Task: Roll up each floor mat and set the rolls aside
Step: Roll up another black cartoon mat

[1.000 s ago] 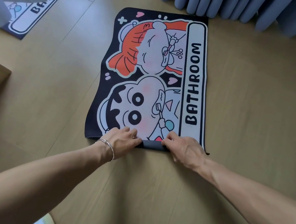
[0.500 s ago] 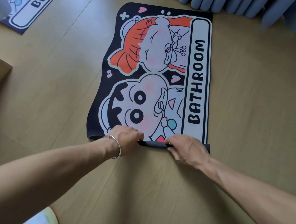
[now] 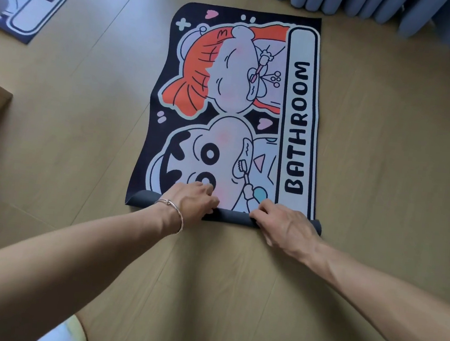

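Mat (image 3: 232, 110) with a dark border lies flat on the pale wooden floor (image 3: 381, 185) in the head view, its printed face up: 2 cartoon figures, one with orange hair toward the far end and one brushing its teeth toward the near end, and a white panel along its right side with the word BATHROOM in black letters. The near end of this mat is turned over into a low roll (image 3: 230, 216) that shows the plain dark grey backing and runs across the full width, from the left corner to just past the right hand. The left hand (image 3: 192, 201), with a thin silver bracelet (image 3: 173, 214) on the wrist, sits over the left half of the roll, its fingers curled forward onto the printed face and pressed down, close together. The right hand (image 3: 286, 221) covers the right part of the roll, fingers bent and closed over its top edge, gripping it against the floor. Both bare forearms reach in from the bottom corners. Well apart at the far left, a second mat (image 3: 38, 12) with the same white panel lies flat, partly cut off by a white object at the corner. Folds of a blue-grey curtain (image 3: 371, 5) hang along the far edge, beyond the first mat
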A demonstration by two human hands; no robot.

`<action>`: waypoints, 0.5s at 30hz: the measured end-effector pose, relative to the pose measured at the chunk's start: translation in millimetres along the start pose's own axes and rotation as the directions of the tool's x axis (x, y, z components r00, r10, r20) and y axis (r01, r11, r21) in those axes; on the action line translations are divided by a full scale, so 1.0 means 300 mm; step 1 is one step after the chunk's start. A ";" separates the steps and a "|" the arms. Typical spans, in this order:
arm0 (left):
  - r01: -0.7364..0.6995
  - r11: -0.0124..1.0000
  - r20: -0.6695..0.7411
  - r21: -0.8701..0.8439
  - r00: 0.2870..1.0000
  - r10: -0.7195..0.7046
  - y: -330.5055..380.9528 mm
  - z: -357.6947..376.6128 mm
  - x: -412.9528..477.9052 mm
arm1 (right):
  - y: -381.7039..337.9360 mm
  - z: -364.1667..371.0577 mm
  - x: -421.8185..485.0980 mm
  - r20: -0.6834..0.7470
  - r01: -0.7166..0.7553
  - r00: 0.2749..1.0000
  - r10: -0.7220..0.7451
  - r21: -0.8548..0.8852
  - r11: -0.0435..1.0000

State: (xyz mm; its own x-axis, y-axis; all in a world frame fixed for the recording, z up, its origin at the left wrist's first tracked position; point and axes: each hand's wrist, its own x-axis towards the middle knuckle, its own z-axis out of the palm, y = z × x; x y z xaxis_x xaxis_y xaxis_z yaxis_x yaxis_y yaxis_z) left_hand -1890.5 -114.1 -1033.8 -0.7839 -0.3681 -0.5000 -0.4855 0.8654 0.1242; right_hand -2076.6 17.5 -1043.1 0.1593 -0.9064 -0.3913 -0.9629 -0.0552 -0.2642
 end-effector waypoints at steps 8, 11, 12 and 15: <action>-0.099 0.954 0.016 0.282 0.995 0.098 0.040 0.018 -0.065 | -0.011 -0.008 0.001 -0.090 0.055 0.993 -0.076 -0.217 0.975; -0.045 0.967 0.042 0.249 0.999 0.036 0.046 0.014 -0.059 | -0.011 -0.010 0.008 -0.080 0.016 0.996 -0.034 -0.218 0.976; -0.029 0.973 0.045 0.228 0.999 0.019 0.045 0.005 -0.053 | -0.011 -0.012 0.009 -0.065 0.004 0.998 -0.018 -0.206 0.978; -0.017 0.986 0.048 0.163 0.999 0.009 0.025 -0.014 -0.036 | -0.006 -0.015 0.009 -0.014 -0.028 1.000 0.026 -0.134 0.991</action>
State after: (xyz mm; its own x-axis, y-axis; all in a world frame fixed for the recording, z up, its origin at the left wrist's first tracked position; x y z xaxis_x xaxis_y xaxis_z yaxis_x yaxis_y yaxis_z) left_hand -1887.3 -105.2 -1023.8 -0.7687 -0.3435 -0.5396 -0.4026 0.9153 -0.0092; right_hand -2075.4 13.2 -1039.6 0.1310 -0.9131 -0.3861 -0.9875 -0.0856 -0.1325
